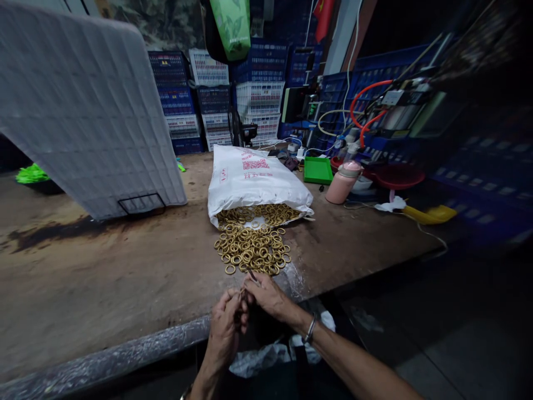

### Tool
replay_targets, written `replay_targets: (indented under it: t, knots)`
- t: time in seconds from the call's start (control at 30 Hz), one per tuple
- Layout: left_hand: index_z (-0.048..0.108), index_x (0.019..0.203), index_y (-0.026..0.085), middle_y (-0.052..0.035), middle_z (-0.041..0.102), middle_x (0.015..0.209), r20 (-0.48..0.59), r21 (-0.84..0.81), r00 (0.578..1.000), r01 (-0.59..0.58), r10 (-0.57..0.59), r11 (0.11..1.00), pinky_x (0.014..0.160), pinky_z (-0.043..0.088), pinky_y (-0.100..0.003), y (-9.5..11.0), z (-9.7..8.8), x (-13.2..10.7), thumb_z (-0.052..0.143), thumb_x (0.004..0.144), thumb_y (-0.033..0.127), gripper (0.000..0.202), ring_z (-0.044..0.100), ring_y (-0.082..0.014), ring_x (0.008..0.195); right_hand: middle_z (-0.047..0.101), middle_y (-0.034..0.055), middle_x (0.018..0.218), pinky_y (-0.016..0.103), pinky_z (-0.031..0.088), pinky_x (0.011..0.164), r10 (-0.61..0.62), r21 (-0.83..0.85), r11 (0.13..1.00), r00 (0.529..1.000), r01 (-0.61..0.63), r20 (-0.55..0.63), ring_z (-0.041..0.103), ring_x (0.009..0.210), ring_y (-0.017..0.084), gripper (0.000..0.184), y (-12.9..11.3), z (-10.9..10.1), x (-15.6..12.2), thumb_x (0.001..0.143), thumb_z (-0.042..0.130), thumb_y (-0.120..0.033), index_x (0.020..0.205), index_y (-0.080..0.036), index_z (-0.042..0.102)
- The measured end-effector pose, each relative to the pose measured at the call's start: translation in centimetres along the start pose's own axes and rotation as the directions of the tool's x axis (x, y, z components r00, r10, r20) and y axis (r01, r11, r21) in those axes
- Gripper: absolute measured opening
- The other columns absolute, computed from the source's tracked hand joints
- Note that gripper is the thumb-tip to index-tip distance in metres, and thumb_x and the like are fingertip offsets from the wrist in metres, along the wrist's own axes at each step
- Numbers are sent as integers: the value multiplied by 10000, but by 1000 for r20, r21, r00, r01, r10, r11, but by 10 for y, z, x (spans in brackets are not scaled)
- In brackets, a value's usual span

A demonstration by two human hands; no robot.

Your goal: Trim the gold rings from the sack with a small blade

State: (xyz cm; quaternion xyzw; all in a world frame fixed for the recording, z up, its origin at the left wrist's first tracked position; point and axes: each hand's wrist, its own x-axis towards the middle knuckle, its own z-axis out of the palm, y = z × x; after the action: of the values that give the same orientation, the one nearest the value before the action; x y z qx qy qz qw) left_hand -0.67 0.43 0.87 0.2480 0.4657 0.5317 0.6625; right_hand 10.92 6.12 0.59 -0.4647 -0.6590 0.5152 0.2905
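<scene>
My left hand (226, 320) is closed, thumb and fingers pinched together just off the table's front edge. Whatever it holds is too small and dark to make out. Against its fingertips is my right hand (268, 295), closed around a thin dark tool (252, 278) whose tip points up and away. Just beyond my hands lies a spread of brass-coloured rings (256, 250). They spill from the open mouth of a white woven sack (258, 180) with red print, lying on its side. More rings show inside it.
The worn wooden table (166, 266) has plastic film along its front edge. A tall pale ribbed panel (91, 105) stands at left. On the right are a pink bottle (342, 184), a green tray (317, 170) and a red dish (397, 175). Stacked crates (260, 97) line the back.
</scene>
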Motion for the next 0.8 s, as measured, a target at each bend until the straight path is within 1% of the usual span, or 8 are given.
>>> replay_targets:
  t: [0.1,0.17,0.23,0.33,0.47,0.6,0.7,0.8]
  knots:
    - [482,716,177,61,494,552,-37,-10,999,-7,7,1000,376,281,-148,-1,0,1,616,683,409,270,405,-37,395,475,-31,561,193,305,527,-53,-194,980,996,38,-73,413,536,85,231,1,-3,-2,821,360,-254,635,-169,469]
    - [478,744,180,61,500,552,-57,-10,998,-16,15,1000,377,289,-146,-2,0,2,620,681,408,276,408,-38,397,505,-21,600,196,288,530,-107,-327,941,994,91,-32,423,562,92,171,1,-4,-6,795,379,-211,675,-171,495]
    - [478,774,179,63,498,545,-58,-7,998,-39,38,999,375,291,-145,-3,-1,4,617,687,406,280,406,-39,396,537,-9,643,205,275,541,-129,-450,883,991,135,43,440,587,100,133,0,-4,-10,744,392,-145,738,-176,521]
    - [478,808,181,64,500,538,-50,5,996,-68,69,998,379,305,-146,-6,-4,6,607,699,405,280,416,-43,403,565,10,689,222,265,562,-117,-608,778,987,161,112,466,614,118,219,-4,-3,-15,682,396,-109,838,-178,534]
    - [487,818,176,59,514,531,-81,64,994,-70,75,996,376,324,-152,-10,-9,8,600,697,419,294,431,-50,400,589,33,733,238,257,566,-98,-702,693,986,164,134,494,638,138,267,-5,-1,-16,679,389,-122,908,-171,517]
    - [492,752,178,58,516,526,-105,97,992,-53,63,994,357,316,-154,-9,-7,0,614,673,433,294,432,-52,383,595,45,751,244,242,557,-73,-768,632,995,104,74,505,650,150,285,4,-1,-13,668,408,-113,936,-159,492]
    - [487,709,183,61,503,529,-48,21,999,-4,5,1000,349,306,-156,-2,-2,-12,626,673,408,267,419,-49,376,598,48,743,244,233,548,-49,-802,595,999,43,18,511,648,150,280,5,-4,-10,679,408,-105,944,-156,481]
    - [506,692,176,47,510,555,5,-132,999,36,-36,991,357,313,-164,6,-2,-19,645,665,375,245,435,-59,413,606,52,745,245,240,555,-56,-815,579,998,20,-14,519,648,151,262,-2,-3,-5,682,410,-95,925,-164,481]
